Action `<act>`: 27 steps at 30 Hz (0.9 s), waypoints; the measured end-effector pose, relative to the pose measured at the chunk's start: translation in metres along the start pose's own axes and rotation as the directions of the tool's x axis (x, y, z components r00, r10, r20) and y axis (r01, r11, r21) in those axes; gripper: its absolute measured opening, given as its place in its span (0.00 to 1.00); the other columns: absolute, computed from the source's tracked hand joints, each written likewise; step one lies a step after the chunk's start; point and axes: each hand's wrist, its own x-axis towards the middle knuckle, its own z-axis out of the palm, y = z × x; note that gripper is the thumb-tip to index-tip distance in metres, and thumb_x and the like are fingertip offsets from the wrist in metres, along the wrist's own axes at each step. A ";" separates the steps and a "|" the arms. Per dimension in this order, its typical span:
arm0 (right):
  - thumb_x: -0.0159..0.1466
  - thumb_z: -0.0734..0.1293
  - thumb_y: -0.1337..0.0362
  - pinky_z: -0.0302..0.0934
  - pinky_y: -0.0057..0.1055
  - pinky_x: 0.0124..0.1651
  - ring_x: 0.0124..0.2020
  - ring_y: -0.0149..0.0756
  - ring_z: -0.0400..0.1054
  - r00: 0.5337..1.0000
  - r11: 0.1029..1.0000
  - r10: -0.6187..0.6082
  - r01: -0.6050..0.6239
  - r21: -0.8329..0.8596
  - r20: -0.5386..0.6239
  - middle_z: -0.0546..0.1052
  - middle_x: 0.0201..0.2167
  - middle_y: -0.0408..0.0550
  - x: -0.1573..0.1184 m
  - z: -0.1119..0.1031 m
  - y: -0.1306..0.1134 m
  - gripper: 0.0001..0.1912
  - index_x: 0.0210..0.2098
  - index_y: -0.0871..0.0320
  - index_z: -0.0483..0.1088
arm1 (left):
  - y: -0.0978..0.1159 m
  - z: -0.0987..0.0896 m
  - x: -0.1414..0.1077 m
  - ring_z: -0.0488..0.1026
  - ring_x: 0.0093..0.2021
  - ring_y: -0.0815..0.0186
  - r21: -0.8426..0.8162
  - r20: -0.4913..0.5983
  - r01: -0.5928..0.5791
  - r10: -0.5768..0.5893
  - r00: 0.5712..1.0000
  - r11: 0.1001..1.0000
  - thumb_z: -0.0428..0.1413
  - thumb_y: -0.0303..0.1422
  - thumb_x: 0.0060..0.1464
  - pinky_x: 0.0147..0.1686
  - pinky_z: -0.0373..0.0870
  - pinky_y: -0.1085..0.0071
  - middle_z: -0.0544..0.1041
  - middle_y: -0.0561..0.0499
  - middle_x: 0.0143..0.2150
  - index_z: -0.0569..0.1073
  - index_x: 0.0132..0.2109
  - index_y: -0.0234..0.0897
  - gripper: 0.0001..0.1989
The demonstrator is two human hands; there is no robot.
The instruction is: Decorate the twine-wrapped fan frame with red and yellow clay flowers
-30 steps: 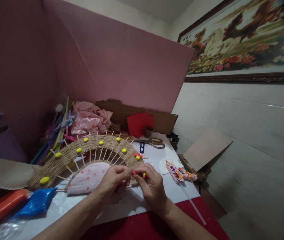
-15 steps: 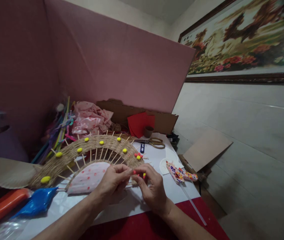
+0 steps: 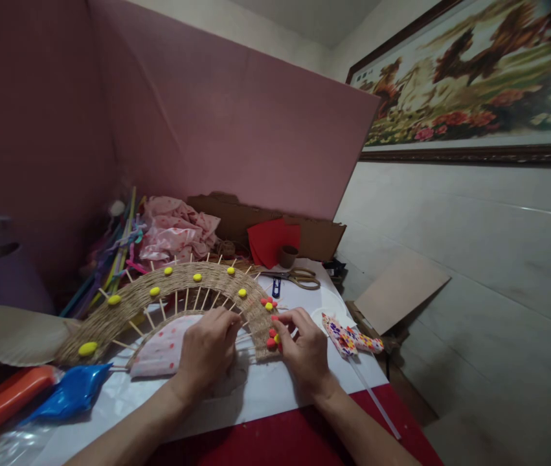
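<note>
A fan-shaped arch of woven twine on thin sticks lies in front of me, dotted with flattened yellow clay balls. Near its right end, red petals surround a yellow centre in a small flower. Below that sits a second cluster of red clay petals around yellow. My right hand pinches a small red clay piece at this cluster's upper edge. My left hand is closed over the dotted pink-white cloth of the inner half-circle; its fingertips are hidden.
Scissors, a blue cutter and a small brown cup lie behind the arch. To the right are a white paper plate and a patterned piece on a stick. Blue and orange packs lie left.
My hands have moved apart. The right hand brings the red clay piece up to the lower flower cluster, while the left has drawn back left over the cloth.
</note>
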 end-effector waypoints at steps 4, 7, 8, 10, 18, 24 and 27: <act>0.60 0.64 0.67 0.57 0.29 0.33 0.31 0.34 0.65 1.000 0.996 -0.001 -0.001 -0.091 -0.023 0.72 0.30 0.45 0.005 0.004 0.009 0.04 0.29 0.57 0.69 | -0.006 0.000 0.003 0.66 0.34 0.59 0.370 0.042 -0.135 0.129 0.991 0.919 0.48 0.27 0.55 0.34 0.60 0.65 0.72 0.45 0.32 0.73 0.30 0.35 0.10; 0.59 0.65 0.68 0.57 0.30 0.36 0.34 0.37 0.66 0.999 0.992 0.021 -0.024 -0.126 -0.029 0.72 0.30 0.46 0.007 0.008 0.012 0.03 0.29 0.57 0.69 | -0.010 0.002 0.004 0.65 0.34 0.59 0.422 0.071 -0.182 0.168 0.983 0.888 0.50 0.27 0.54 0.35 0.60 0.64 0.72 0.45 0.31 0.73 0.30 0.35 0.08; 0.59 0.65 0.68 0.57 0.31 0.37 0.34 0.37 0.66 0.999 0.991 0.032 -0.035 -0.131 -0.031 0.72 0.30 0.46 0.008 0.009 0.013 0.03 0.29 0.57 0.69 | -0.011 0.003 0.004 0.65 0.34 0.59 0.424 0.078 -0.190 0.173 0.982 0.886 0.50 0.27 0.54 0.35 0.60 0.64 0.72 0.46 0.31 0.73 0.30 0.35 0.08; 0.58 0.65 0.68 0.57 0.31 0.37 0.34 0.37 0.66 0.998 0.990 0.055 -0.058 -0.127 -0.029 0.72 0.30 0.46 0.010 0.011 0.015 0.02 0.29 0.57 0.69 | -0.012 0.004 0.003 0.65 0.34 0.59 0.418 0.089 -0.201 0.180 0.980 0.886 0.49 0.26 0.54 0.35 0.60 0.63 0.73 0.46 0.30 0.73 0.30 0.34 0.09; 0.57 0.65 0.67 0.57 0.30 0.38 0.37 0.37 0.66 0.994 0.990 0.102 -0.105 -0.099 -0.030 0.72 0.32 0.44 0.011 0.015 0.015 0.02 0.28 0.56 0.69 | -0.010 0.007 0.003 0.66 0.34 0.58 0.362 0.062 -0.168 0.156 0.986 0.917 0.50 0.26 0.55 0.35 0.63 0.63 0.74 0.47 0.28 0.74 0.32 0.34 0.08; 0.58 0.65 0.67 0.56 0.30 0.38 0.36 0.37 0.66 0.994 0.988 0.104 -0.107 -0.114 -0.026 0.72 0.31 0.44 0.011 0.016 0.016 0.03 0.27 0.56 0.68 | -0.012 0.011 0.002 0.65 0.35 0.58 0.355 0.061 -0.222 0.214 0.975 0.908 0.50 0.24 0.54 0.36 0.65 0.62 0.74 0.46 0.30 0.74 0.34 0.34 0.08; 0.58 0.65 0.67 0.56 0.30 0.37 0.36 0.37 0.65 0.993 0.985 0.108 -0.112 -0.134 -0.038 0.72 0.31 0.44 0.012 0.016 0.015 0.03 0.27 0.56 0.68 | -0.013 0.013 0.001 0.65 0.35 0.58 0.350 0.066 -0.240 0.232 0.971 0.905 0.50 0.24 0.53 0.35 0.65 0.62 0.73 0.46 0.30 0.74 0.35 0.34 0.08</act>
